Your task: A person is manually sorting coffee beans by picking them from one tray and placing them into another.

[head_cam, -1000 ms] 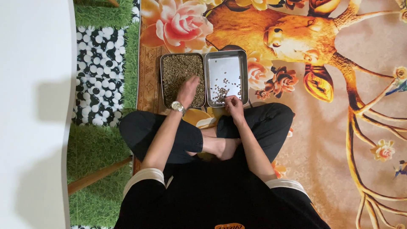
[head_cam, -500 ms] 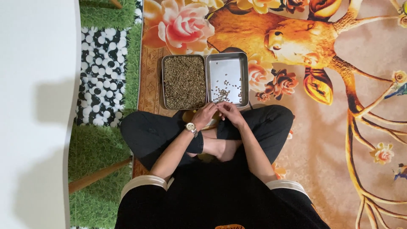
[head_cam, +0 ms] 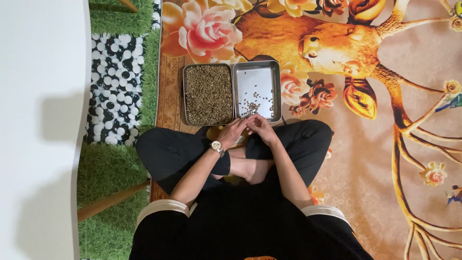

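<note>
The full tray of beans (head_cam: pixel 208 95) lies ahead-left of your left hand (head_cam: pixel 233 132); the sparse tray (head_cam: pixel 256 91) sits straight ahead of your right hand (head_cam: pixel 262 128), which is nearer it. Both hands meet fingertip to fingertip at its near rim; whether they pinch a bean, I cannot tell.

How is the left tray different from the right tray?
The left tray is filled edge to edge with small brownish beans; the right tray is mostly bare shiny metal with only a few scattered beans. Both hands meet nearer the right tray than the left. Both are rectangular metal trays, side by side on the rug.
</note>
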